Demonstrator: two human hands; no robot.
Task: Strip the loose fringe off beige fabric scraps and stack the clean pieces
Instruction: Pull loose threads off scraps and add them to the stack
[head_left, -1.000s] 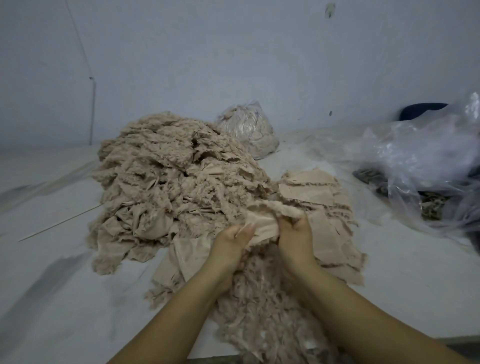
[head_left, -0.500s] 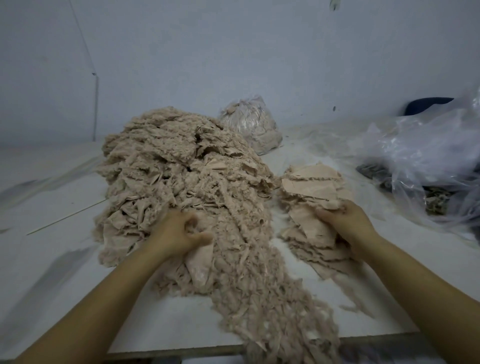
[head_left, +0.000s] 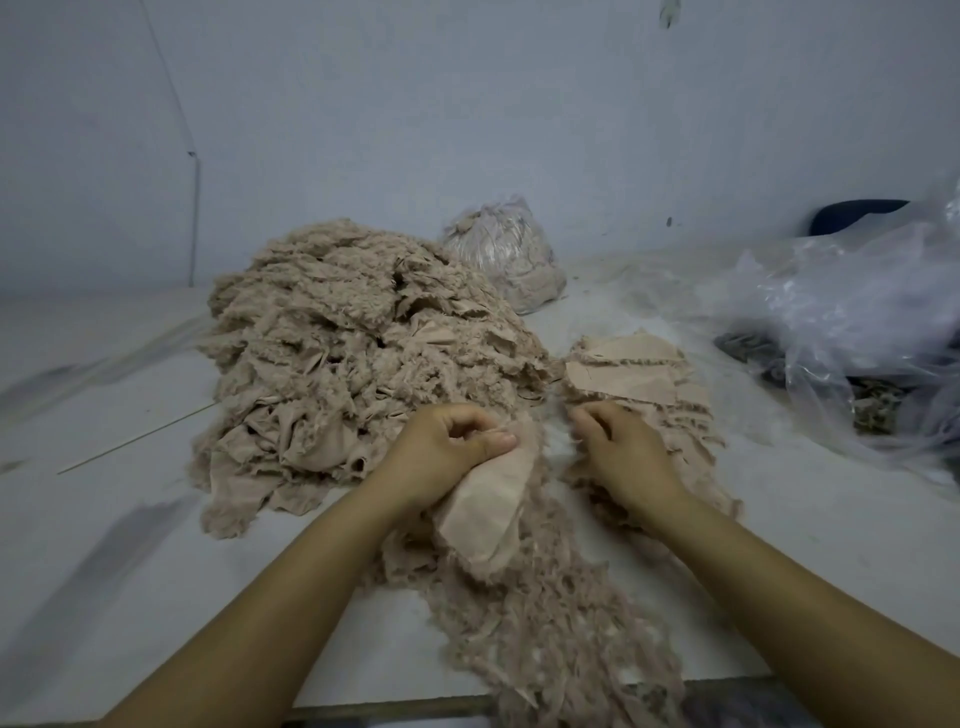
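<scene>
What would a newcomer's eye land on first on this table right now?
First, the big heap of frayed beige scraps left of centre. In front of it, the left hand pinches one scrap while the right hand rests by the flat stack of clean pieces. A trail of stripped fringe runs to the near edge.

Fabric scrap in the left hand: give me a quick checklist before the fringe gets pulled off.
1. Left hand grips the scrap: ok.
2. Right hand has hold of the fringe: cannot tell; fingers curled beside the scrap's edge.
3. Scrap lifted free of the big pile: ok.
4. Clean stack within reach beside right hand: ok.
5. Stripped fringe heap lies below the scrap: ok.
</scene>
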